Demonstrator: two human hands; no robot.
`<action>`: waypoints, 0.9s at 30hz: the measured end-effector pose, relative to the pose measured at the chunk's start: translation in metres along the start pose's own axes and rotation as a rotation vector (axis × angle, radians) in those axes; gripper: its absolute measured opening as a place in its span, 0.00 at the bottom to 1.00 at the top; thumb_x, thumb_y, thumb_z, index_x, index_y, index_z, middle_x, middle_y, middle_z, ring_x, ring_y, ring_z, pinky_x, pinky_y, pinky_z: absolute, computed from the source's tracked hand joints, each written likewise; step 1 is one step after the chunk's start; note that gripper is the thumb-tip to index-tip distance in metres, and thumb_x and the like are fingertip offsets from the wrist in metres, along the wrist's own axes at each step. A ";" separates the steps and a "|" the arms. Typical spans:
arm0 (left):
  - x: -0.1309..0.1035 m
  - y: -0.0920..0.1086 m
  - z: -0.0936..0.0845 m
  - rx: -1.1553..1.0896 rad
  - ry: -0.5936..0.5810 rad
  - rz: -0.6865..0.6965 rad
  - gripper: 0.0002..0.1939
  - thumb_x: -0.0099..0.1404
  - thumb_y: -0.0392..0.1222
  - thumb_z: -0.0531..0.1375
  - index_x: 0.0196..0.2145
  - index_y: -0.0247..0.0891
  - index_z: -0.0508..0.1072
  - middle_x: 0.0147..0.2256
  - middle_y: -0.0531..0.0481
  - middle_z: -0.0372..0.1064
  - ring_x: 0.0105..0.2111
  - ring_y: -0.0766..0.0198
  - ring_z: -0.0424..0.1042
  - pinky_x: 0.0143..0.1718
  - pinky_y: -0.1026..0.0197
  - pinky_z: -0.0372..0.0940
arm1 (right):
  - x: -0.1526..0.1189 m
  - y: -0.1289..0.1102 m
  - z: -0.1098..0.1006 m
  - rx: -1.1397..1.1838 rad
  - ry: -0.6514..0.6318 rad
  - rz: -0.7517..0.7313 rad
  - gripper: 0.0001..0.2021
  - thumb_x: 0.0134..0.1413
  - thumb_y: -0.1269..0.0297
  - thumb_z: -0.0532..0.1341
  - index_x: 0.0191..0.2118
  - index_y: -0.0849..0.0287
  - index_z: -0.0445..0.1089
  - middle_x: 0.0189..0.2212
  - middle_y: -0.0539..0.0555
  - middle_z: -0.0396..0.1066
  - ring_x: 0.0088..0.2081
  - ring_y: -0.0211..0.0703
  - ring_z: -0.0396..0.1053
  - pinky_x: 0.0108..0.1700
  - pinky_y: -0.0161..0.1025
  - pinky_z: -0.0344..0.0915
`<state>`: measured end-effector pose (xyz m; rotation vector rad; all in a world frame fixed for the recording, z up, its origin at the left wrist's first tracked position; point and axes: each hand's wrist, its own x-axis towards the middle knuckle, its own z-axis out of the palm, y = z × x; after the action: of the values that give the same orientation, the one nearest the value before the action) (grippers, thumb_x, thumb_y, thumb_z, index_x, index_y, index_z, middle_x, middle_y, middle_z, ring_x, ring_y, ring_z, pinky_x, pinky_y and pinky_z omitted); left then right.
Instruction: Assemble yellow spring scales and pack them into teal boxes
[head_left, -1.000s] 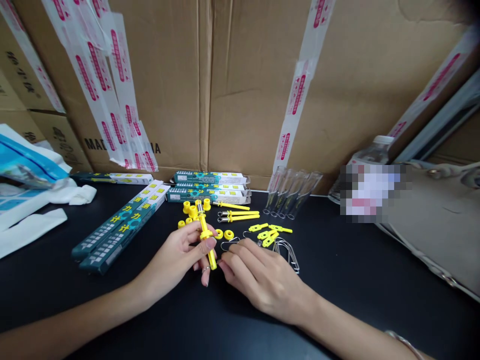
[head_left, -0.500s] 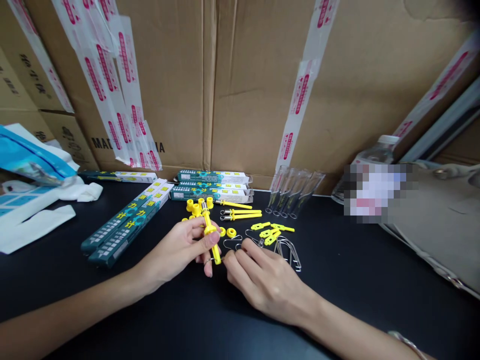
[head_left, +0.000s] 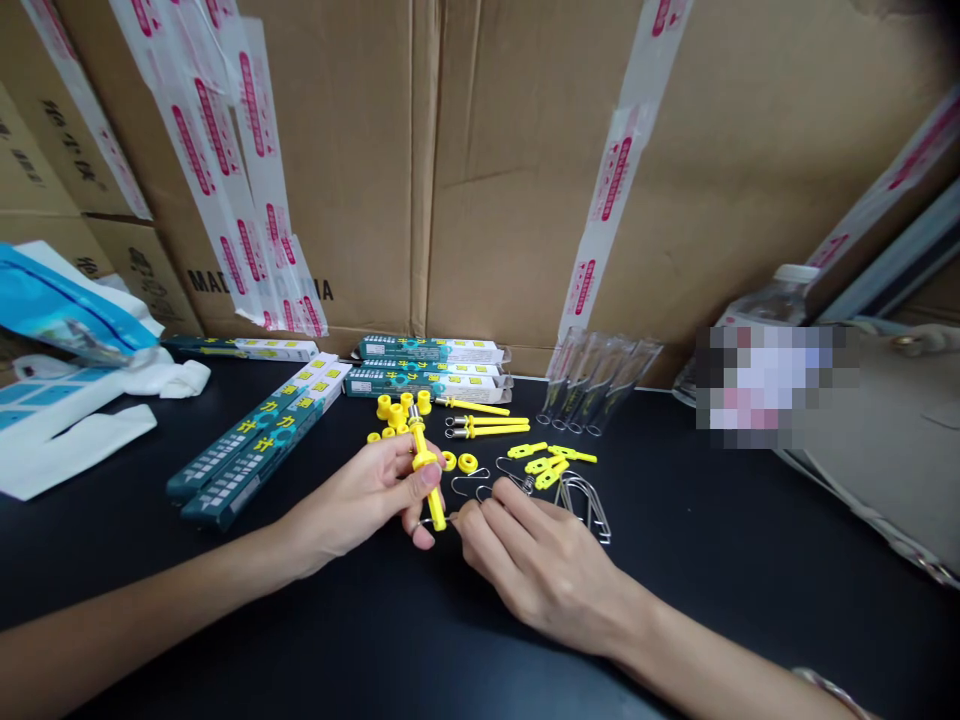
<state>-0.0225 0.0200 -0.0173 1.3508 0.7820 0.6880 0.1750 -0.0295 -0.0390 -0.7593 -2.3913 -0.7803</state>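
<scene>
Right fingertips slightly shifted, baring thin wire (head_left: pixel 451 519) by rod's lower end. Left hand (head_left: pixel 341 510) pinches yellow rod (head_left: pixel 423 458) mid-length above worktop (head_left: pixel 300 640), steadying it, end exposed; right hand (head_left: pixel 544 565) grips wire, perhaps threading it.

My bare hands and forearms, one bracelet.
My slender fingers show on left hand (head_left: pixel 397 490) and right hand (head_left: pixel 536 555); a thin, pale, shiny bracelet (head_left: pixel 829 688) rings my right forearm.
</scene>
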 end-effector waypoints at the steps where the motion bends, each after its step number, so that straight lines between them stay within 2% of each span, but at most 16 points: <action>1: 0.000 -0.001 0.000 0.000 -0.001 0.004 0.27 0.55 0.60 0.68 0.37 0.33 0.67 0.26 0.59 0.64 0.16 0.78 0.66 0.20 0.72 0.64 | 0.000 0.000 0.000 0.003 0.001 0.003 0.09 0.63 0.75 0.55 0.31 0.63 0.68 0.23 0.50 0.62 0.29 0.43 0.62 0.26 0.39 0.54; 9: -0.001 0.003 0.002 0.056 0.033 0.013 0.28 0.55 0.61 0.66 0.38 0.33 0.66 0.29 0.57 0.66 0.16 0.77 0.67 0.19 0.73 0.62 | 0.003 -0.003 0.000 0.017 0.017 0.034 0.10 0.64 0.75 0.54 0.31 0.62 0.67 0.23 0.50 0.62 0.28 0.43 0.62 0.26 0.39 0.54; 14: -0.003 0.002 0.003 0.049 0.036 0.021 0.27 0.56 0.60 0.66 0.38 0.34 0.66 0.29 0.58 0.64 0.16 0.77 0.66 0.19 0.71 0.64 | 0.005 -0.004 -0.002 0.031 0.041 0.042 0.13 0.66 0.74 0.52 0.29 0.62 0.67 0.22 0.50 0.62 0.27 0.42 0.61 0.25 0.39 0.53; 19: -0.001 0.001 0.002 0.043 0.040 0.014 0.27 0.55 0.61 0.66 0.36 0.34 0.66 0.29 0.56 0.66 0.16 0.76 0.68 0.17 0.72 0.59 | 0.004 -0.004 -0.004 0.026 0.046 0.046 0.14 0.66 0.75 0.51 0.28 0.61 0.66 0.22 0.50 0.63 0.27 0.41 0.60 0.24 0.39 0.52; 27: 0.001 -0.003 0.001 0.024 0.029 0.007 0.29 0.52 0.63 0.67 0.34 0.34 0.66 0.31 0.55 0.66 0.14 0.77 0.67 0.16 0.72 0.58 | 0.005 -0.004 -0.003 0.039 0.033 0.035 0.15 0.66 0.75 0.52 0.27 0.61 0.65 0.21 0.49 0.61 0.26 0.40 0.59 0.25 0.40 0.51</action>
<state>-0.0212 0.0197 -0.0207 1.3686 0.8115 0.7068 0.1694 -0.0323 -0.0355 -0.7646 -2.3505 -0.7242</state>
